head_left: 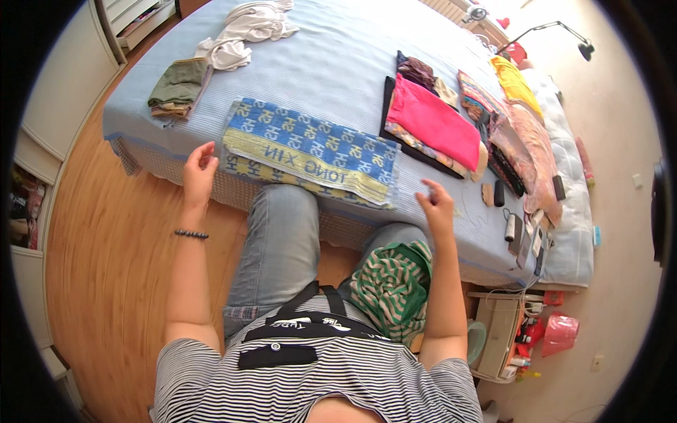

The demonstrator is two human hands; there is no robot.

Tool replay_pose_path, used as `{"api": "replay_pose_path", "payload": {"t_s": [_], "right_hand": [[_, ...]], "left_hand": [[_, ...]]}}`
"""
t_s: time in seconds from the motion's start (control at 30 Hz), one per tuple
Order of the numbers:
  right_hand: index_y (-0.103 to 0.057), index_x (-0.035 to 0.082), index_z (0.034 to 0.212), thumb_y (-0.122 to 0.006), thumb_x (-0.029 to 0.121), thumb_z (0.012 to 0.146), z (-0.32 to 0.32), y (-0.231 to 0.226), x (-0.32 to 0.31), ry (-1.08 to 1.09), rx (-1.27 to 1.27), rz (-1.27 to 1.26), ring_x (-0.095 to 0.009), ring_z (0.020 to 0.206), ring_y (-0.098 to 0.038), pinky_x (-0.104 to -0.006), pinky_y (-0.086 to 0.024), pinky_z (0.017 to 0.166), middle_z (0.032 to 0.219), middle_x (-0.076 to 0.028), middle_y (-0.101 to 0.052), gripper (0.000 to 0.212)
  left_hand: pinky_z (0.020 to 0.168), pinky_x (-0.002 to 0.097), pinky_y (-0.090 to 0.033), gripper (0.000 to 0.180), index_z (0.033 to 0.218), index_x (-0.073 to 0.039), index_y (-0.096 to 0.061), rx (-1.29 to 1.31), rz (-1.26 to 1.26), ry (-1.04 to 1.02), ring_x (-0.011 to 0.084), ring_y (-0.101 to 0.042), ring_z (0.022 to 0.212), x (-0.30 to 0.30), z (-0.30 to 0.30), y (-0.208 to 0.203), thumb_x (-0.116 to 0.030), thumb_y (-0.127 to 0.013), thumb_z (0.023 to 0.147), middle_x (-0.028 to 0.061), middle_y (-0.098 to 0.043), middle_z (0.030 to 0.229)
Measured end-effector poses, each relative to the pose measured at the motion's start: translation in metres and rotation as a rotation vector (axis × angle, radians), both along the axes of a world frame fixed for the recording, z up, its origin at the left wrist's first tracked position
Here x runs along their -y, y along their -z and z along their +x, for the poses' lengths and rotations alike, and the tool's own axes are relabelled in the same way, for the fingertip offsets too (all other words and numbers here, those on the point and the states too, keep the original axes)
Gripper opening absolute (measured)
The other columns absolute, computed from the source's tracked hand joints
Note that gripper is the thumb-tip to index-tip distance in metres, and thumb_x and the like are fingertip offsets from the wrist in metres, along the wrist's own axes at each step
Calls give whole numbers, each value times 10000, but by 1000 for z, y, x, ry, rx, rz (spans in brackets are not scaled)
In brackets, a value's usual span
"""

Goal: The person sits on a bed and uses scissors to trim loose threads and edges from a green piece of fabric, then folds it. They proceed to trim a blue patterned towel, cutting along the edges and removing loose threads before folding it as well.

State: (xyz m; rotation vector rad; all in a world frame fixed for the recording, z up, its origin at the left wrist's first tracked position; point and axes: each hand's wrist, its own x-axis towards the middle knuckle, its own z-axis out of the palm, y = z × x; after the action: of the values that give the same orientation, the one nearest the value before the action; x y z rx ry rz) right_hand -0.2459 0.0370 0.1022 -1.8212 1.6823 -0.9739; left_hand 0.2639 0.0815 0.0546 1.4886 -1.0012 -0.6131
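Observation:
A blue and yellow patterned towel (pixel 310 151) lies folded in a long rectangle along the bed's near edge, its yellow border toward me. Just off its left end is my left hand (pixel 200 173), open, with thumb and fingers loosely curved and nothing in them. My right hand (pixel 436 204) hovers past the towel's right end, also open and bare, its fingers slightly bent. Neither hand touches the towel. Over my right thigh is draped a crumpled green and white striped cloth (pixel 392 289).
Folded olive garments (pixel 178 86) and a rumpled white cloth (pixel 247 32) lie at the bed's left. Stacked clothes topped by a pink garment (pixel 434 120) sit right, near phones and small items (pixel 525 240). A small cabinet (pixel 502 328) stands beside the bed.

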Motion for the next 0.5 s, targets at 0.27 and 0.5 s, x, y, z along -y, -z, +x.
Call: {"api": "replay_pose_path", "payload": {"t_s": [0.27, 0.5], "right_hand": [[-594, 92, 1050, -741, 221, 735, 87, 13, -1, -258, -480, -109, -199, 585, -558, -322, -458, 597, 692, -84, -592, 371], [-674, 41, 891, -605, -5, 772, 66, -3, 13, -53, -14, -134, -70, 530, -445, -249, -379, 508, 587, -18, -503, 145]], "left_hand": [[869, 313, -465, 421, 1142, -107, -600, 560, -17, 82, 240, -513, 1077, 30, -9, -18, 38, -647, 749, 90, -501, 1174], [772, 317, -457, 165, 924, -63, -647, 346, -163, 21, 213, -529, 918, 25, -15, -33, 29, -621, 789, 47, -564, 1004]]}}
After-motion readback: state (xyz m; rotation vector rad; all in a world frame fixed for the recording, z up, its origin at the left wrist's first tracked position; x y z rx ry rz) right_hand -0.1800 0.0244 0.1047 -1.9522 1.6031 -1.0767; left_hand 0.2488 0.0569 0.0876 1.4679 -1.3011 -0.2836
